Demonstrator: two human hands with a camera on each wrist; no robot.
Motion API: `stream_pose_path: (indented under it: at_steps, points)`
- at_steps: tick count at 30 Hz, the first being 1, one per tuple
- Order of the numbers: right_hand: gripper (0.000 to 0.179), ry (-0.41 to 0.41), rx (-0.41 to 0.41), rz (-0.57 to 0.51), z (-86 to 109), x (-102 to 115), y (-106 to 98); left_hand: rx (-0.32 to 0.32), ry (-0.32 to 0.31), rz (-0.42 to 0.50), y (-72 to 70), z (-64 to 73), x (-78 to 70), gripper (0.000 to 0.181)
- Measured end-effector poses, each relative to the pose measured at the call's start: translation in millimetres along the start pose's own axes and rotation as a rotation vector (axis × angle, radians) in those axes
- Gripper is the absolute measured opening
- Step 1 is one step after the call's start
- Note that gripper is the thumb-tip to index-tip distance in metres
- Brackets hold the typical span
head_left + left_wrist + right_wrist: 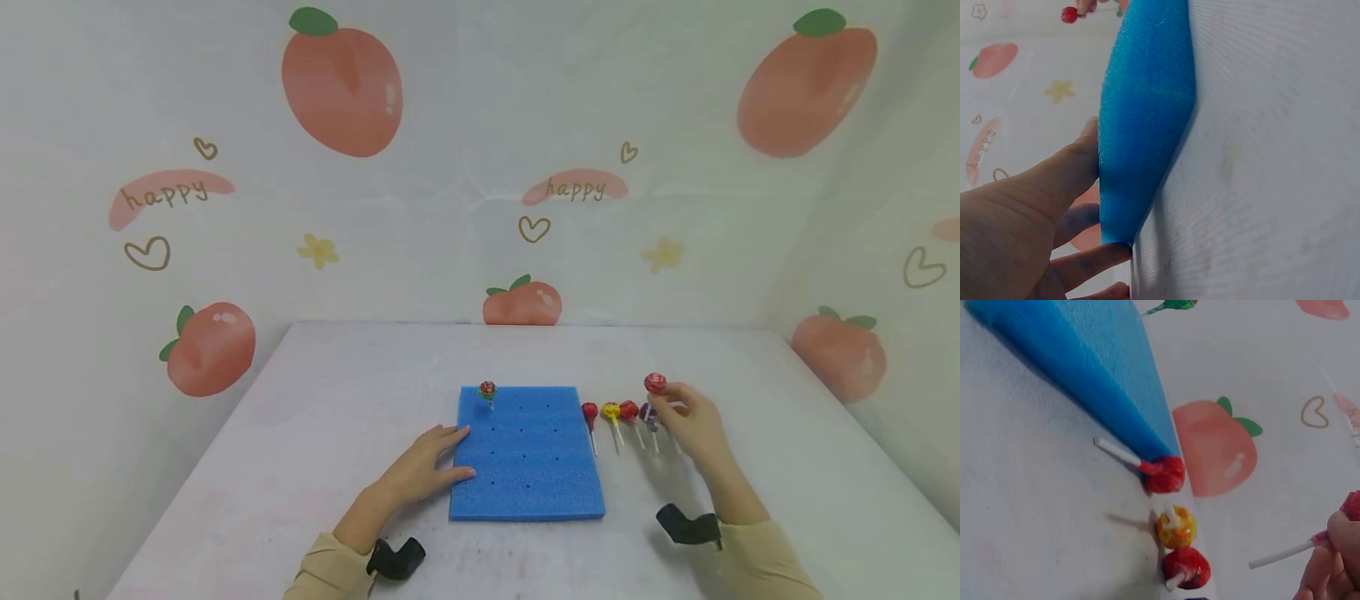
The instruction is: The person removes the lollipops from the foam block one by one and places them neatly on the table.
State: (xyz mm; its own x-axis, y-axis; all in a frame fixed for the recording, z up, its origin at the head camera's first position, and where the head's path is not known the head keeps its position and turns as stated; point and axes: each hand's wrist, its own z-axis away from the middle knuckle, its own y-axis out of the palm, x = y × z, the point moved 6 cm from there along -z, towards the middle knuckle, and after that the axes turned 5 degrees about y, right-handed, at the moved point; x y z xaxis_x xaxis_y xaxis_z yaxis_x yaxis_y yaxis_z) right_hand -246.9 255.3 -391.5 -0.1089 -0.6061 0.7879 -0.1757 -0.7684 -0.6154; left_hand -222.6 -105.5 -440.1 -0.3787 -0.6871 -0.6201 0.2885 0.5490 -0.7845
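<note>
A blue foam board (pixel 551 492) with rows of small holes lies flat on the table. My left hand (pixel 416 468) rests at its left edge, thumb and fingers spread and touching the foam, as the left wrist view also shows. Upright near the board's far left corner stands a red-and-green lollipop (pixel 488 388). Raised above the table to the right, my right hand (pixel 693 427) pinches a pinkish-red lollipop (pixel 655 382) just under its wrapped head. Its white stick (pixel 1282 554) sticks out below the fingers in the right wrist view.
Right of the board lie a red lollipop (pixel 590 411), a yellow one (pixel 611 411), another red one (pixel 628 410) and a purple one (pixel 648 413), sticks toward me. A white printed cloth (pixel 450 100) hangs behind the table.
</note>
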Motion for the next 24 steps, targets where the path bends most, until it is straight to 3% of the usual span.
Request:
stream_pose_path:
  at_steps: [16, 24]
  points:
    - [0.043, 0.063, -0.060, -0.045, -2.8, -25, -27, -0.001, 0.003, 0.003, -1.0, 0.8, -2.5, 0.068]
    - [0.047, 0.130, -0.057, 0.021, -3.6, -33, -31, -0.001, 0.004, -0.002, -0.3, 0.5, -1.1, 0.067]
